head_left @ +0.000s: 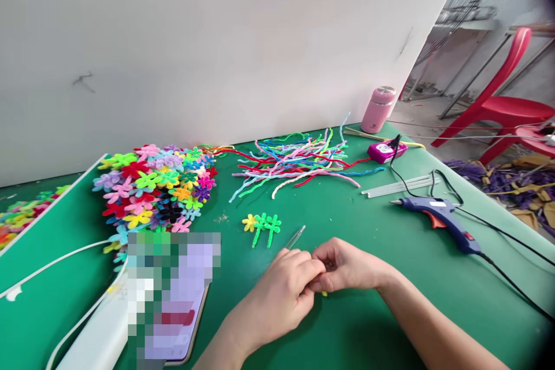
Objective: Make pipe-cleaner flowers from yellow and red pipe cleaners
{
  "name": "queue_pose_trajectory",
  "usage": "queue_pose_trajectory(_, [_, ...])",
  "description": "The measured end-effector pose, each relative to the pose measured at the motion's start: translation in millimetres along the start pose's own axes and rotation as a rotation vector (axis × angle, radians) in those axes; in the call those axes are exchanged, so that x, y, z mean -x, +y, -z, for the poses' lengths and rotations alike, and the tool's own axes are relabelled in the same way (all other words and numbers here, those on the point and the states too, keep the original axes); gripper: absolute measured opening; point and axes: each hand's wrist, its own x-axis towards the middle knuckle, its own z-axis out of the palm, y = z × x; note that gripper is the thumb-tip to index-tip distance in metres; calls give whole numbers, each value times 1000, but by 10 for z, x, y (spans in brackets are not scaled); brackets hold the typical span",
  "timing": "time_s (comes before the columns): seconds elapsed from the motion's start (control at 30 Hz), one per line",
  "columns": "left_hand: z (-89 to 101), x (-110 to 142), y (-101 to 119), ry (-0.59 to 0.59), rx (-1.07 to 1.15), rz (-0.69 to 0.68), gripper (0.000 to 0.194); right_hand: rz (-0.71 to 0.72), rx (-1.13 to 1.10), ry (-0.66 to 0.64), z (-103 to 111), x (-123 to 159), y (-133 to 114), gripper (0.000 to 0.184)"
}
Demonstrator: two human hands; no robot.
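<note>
My left hand [288, 283] and my right hand [344, 266] meet above the green table, both with closed, pinching fingers. A yellow bit of what looks like pipe cleaner [324, 293] peeks out below the fingertips; the rest is hidden by the hands. Just beyond my left fingers lies a clear slim rod [297, 237], its near end covered. Past it, a yellow pipe-cleaner flower [249, 222] lies beside two green flowers with stems [271, 228].
A heap of colourful flowers [147, 191] and a phone [180, 312] are at left. Loose pipe cleaners [299, 162] spread across the back. On the right lie a blue glue gun [442, 217] with its cord, clear glue sticks [396, 186] and a purple box [385, 151]. A pink flask [378, 110] stands behind.
</note>
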Motion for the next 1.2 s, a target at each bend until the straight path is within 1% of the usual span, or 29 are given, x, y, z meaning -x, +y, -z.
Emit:
queue_pose_trajectory(0.1, [6,-7,-5,-14,-11,-2,21,7,-23,-18,2,0,16,27])
queue_pose_trajectory(0.2, [-5,-1,-5,-19,-2,9,20,9,-54,-48,-10,-5,20,27])
queue_pose_trajectory(0.27, [-15,10,-2,-7,23,27,19,16,-71,-60,-24,-7,15,29])
queue_pose_trajectory(0.33, [-21,26,-7,36,73,58,18,20,-74,-53,-36,-6,-1,31])
queue_pose_trajectory(0.4, [-26,47,-31,121,175,98,17,32,-79,16,-37,0,-37,34])
queue_pose_trajectory(0.43, [-30,58,-53,175,247,123,15,55,-88,89,-33,5,-61,36])
queue_pose_trajectory(0.53, [-64,83,-148,372,538,231,8,164,-126,384,-15,18,-130,38])
queue_pose_trajectory(0.57, [-87,84,-185,443,654,271,4,189,-133,459,-12,19,-143,37])
queue_pose_trajectory(0.6, [-116,83,-220,505,775,302,2,201,-138,504,-13,16,-149,37])
queue_pose_trajectory(0.67, [-187,71,-280,625,979,318,7,208,-153,526,-33,0,-138,38])
queue_pose_trajectory(0.77, [-296,54,-341,721,1154,310,10,232,-202,480,-103,-50,-88,41])
queue_pose_trajectory(0.83, [-348,59,-367,730,1190,308,10,247,-228,464,-158,-89,-53,41])
queue_pose_trajectory(0.97, [-389,100,-404,701,1157,311,11,224,-256,519,-232,-146,-2,36])
queue_pose_trajectory(1.07, [-396,125,-409,656,1098,301,11,195,-293,541,-244,-168,22,35])
queue_pose_trajectory(1.2, [-386,132,-378,580,1020,274,11,173,-351,539,-238,-190,44,33])
